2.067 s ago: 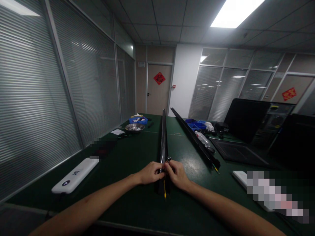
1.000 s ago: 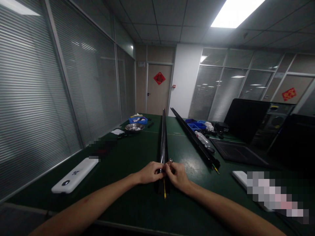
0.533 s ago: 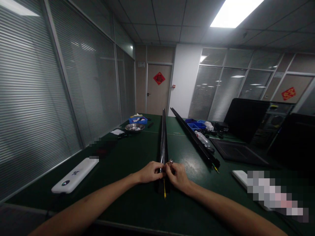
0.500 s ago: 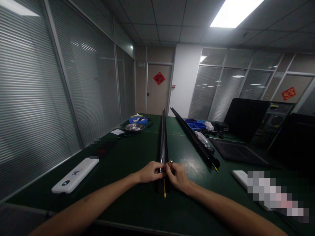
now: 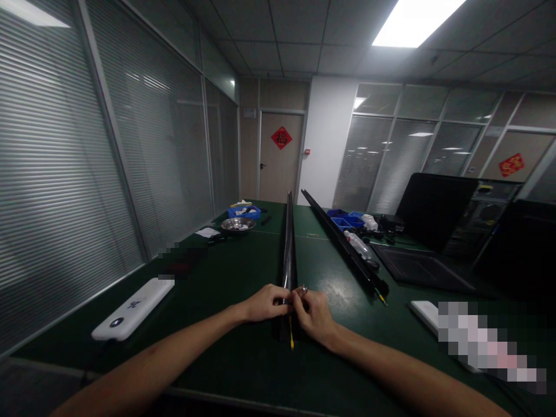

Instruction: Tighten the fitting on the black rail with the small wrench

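Near end of a long black rail point(image 5: 288, 243) lying lengthwise down the middle of a green table point(image 5: 234, 272). Left hand point(image 5: 264, 304) is curled closed on the rail's left side. Right hand point(image 5: 315, 313) pinches a small metal part point(image 5: 303, 288) at the rail's right edge. A yellow wire point(image 5: 291, 339) protrudes from the rail's end, below the hands. A second rail point(image 5: 343, 243) lies to the right, and a white case point(image 5: 132, 310) to the left.
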Tool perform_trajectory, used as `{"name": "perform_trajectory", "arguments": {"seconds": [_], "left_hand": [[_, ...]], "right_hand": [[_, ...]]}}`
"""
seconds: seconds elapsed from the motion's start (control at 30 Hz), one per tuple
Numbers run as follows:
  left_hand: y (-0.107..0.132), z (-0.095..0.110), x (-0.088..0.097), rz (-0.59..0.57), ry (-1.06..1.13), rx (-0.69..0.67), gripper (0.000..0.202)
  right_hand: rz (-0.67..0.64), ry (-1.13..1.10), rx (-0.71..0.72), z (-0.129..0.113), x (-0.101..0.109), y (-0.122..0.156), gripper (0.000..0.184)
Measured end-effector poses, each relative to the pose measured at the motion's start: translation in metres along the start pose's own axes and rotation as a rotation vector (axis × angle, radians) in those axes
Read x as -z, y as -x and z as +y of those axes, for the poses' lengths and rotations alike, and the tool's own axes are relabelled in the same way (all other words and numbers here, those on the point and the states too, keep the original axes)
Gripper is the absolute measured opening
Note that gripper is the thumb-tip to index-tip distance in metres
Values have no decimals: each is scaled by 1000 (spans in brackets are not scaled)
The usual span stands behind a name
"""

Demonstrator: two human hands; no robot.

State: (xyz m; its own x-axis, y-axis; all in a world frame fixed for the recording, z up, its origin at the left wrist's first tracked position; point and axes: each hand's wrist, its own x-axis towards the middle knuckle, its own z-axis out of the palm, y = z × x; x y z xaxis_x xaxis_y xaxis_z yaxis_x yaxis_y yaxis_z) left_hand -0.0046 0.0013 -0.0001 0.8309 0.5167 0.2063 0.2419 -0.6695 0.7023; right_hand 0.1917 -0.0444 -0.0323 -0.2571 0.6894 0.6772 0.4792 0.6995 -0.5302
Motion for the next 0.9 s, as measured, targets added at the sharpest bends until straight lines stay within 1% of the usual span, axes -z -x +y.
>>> {"name": "perform_trajectory", "arguments": {"seconds": [0.3,0.5,0.9], "left_hand": [[-1,-6,-3,20,-7,20,27],[-1,-8,-3,8,2,32,23],[-1,-5,-2,8,37,27,26]], "right_hand": [[55,-43,-31,-2,1,-4,37],[47,-54,-53,0,0,-3,36],[-4,-43,-49,1,1,-4,37]]}}
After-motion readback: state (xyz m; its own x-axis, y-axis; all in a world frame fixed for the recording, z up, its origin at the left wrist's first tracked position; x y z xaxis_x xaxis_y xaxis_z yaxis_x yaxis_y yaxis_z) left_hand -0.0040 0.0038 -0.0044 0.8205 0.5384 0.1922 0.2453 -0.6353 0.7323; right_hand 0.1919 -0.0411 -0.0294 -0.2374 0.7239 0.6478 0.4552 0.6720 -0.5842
